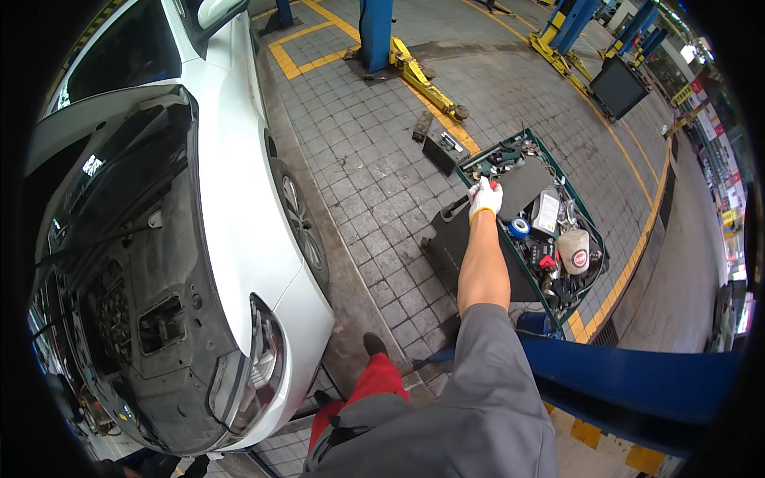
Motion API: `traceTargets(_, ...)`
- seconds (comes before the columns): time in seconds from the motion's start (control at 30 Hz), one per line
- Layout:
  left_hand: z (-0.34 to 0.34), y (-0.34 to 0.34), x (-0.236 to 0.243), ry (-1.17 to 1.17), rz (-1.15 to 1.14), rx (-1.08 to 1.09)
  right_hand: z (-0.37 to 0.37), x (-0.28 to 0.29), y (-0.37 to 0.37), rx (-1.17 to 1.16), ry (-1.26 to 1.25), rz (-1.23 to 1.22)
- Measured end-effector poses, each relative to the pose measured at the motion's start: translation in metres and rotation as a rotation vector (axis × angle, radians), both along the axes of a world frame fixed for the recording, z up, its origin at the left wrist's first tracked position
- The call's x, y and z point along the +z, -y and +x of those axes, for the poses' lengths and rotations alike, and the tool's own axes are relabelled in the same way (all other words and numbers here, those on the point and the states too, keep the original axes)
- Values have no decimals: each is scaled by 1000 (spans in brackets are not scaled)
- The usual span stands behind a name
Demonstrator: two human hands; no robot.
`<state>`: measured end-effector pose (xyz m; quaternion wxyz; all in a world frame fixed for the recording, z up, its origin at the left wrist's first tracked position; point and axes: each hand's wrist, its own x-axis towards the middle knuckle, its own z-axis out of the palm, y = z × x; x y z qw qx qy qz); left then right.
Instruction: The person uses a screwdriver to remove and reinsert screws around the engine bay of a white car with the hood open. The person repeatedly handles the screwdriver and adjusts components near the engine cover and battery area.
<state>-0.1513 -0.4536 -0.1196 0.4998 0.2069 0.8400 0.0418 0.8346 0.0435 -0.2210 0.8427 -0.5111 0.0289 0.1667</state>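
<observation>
My right hand [484, 197], in a white glove with a yellow cuff, reaches forward over the near-left rim of a green-edged tool cart [594, 225]. Its fingers are curled closed. A bit of red shows at the fingers, but I cannot make out whether it is a held thing or part of the glove. Just beyond the hand, a dark grey flat panel [526, 185] lies across the tools. Nearer in the tray are a blue roll of tape [519, 228], a box with a white label [547, 213] and a whitish plastic bottle [573, 252]. My left hand is out of view.
On the left stands a white car [227, 159] with its hood raised. An open dark case [446, 151] sits on the tiled floor beyond the cart. A blue lift post [375, 36] with a yellow arm [426, 84] stands further off. A blue beam [637, 382] crosses at right.
</observation>
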Motion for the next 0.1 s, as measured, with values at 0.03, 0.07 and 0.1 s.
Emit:
traceTargets(0.03,3,5,0,10,5,159,7,-2,0,79,-49,-81)
traceTargets(0.07,5,8,-1,20,10,318,12,-4,-3,99,-78,-160)
traceTargets(0.1,4,8,-3,143,44,370,15,-5,-7,123,-103,-238)
